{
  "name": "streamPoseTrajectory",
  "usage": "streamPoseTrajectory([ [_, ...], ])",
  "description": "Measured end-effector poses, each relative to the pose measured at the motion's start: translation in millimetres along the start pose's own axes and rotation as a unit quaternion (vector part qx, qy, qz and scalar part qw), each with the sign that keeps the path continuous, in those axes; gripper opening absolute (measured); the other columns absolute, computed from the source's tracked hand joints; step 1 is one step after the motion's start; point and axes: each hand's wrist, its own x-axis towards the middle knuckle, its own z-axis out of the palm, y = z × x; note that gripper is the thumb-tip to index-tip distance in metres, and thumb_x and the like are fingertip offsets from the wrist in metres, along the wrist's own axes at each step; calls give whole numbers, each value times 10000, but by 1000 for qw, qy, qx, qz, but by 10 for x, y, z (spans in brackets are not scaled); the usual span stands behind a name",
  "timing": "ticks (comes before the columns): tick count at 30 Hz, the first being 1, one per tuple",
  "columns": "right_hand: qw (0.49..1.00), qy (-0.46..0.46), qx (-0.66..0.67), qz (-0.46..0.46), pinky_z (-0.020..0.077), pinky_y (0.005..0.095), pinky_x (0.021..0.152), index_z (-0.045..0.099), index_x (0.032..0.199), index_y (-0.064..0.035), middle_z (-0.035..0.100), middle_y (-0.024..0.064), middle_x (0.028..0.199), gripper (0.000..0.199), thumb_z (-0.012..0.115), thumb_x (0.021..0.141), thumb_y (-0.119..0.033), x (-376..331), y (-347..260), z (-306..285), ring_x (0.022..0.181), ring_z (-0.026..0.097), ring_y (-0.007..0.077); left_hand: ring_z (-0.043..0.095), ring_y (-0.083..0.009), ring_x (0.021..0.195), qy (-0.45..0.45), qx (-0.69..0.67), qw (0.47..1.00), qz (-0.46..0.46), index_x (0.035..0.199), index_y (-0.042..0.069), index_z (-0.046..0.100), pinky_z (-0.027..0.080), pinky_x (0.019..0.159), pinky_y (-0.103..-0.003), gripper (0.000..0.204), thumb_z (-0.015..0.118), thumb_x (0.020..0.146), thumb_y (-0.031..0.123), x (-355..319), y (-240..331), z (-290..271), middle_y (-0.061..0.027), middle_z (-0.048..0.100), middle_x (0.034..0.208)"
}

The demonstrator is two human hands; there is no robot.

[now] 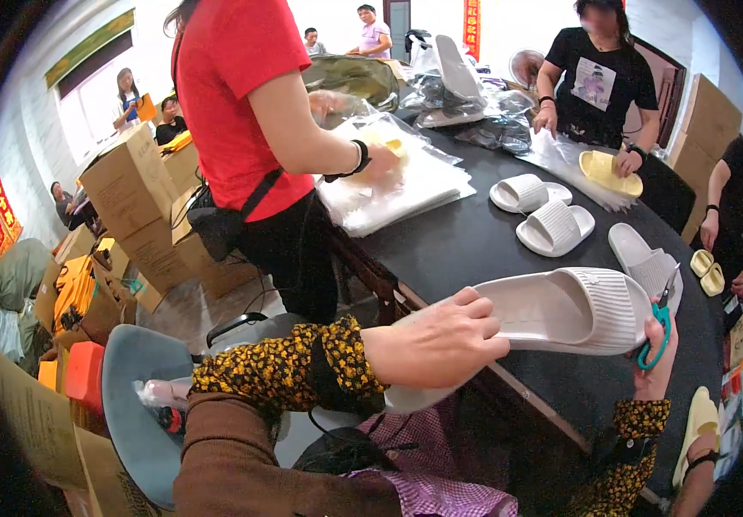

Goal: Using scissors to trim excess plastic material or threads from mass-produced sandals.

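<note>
Across the front of the table I hold a pale grey slide slipper [535, 303] with a ribbed strap. Closed over its heel end is my left hand [436, 340]. Below that hand a pale sole edge shows; I cannot tell whether it belongs to a second slipper. My right hand [657, 366] is at the toe end, its fingers closed around small scissors [657, 334] with teal handles, blades pointing up and away. Just beyond lie grey slippers: one close to the scissors [643, 258] and a pair [555, 228] farther back.
On the dark table [440, 250], a person in red handles a stack of clear plastic bags [388, 202]. Across from me, another person holds a yellow slipper [610, 175] over more bags. Cardboard boxes [130, 185] and a grey-blue chair [143, 405] stand at left. More yellow slippers [707, 272] are at right.
</note>
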Motion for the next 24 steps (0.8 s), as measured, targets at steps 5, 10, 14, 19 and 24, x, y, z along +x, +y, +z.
streamPoseTrajectory([
  [5, 999, -25, -5, 23, 444, 291, 790, 502, 1131, -3, 570, 46, 921, 510, 614, 783, -359, -68, -178, -7, 856, 566, 155, 486, -214, 792, 11, 59, 994, 87, 802, 73, 486, 386, 801, -347, 131, 557, 731, 158, 18, -39, 25, -46, 476, 755],
  [10, 995, -11, 97, -23, 487, 257, 669, 511, 1150, -44, 592, 37, 976, 492, 654, 742, -280, 92, -75, -127, 814, 588, 120, 489, -226, 814, 14, 51, 989, 136, 786, 51, 466, 377, 851, -372, 130, 528, 739, 155, 99, -46, 60, -63, 480, 760],
  [14, 993, -32, 116, 2, 469, 270, 761, 519, 1156, -46, 589, 45, 1025, 474, 643, 749, -255, 142, -122, -322, 910, 577, 138, 493, -221, 844, 19, 73, 981, 179, 802, 46, 479, 374, 881, -377, 139, 529, 737, 158, 206, -121, 182, -67, 496, 796],
  [19, 996, -32, 85, 20, 456, 294, 841, 479, 1172, -3, 563, 92, 1074, 538, 656, 755, -295, 182, -96, -481, 974, 570, 187, 493, -227, 884, 40, 63, 982, 175, 802, 49, 491, 377, 908, -361, 141, 537, 723, 156, 283, -274, 368, -68, 498, 830],
  [24, 998, -43, 15, 35, 425, 272, 811, 518, 1113, 9, 566, 62, 995, 497, 651, 756, -310, 253, 47, -491, 904, 550, 162, 485, -238, 954, 39, 70, 983, 164, 835, 41, 504, 363, 934, -384, 165, 534, 721, 156, 301, -332, 512, -89, 509, 907],
])
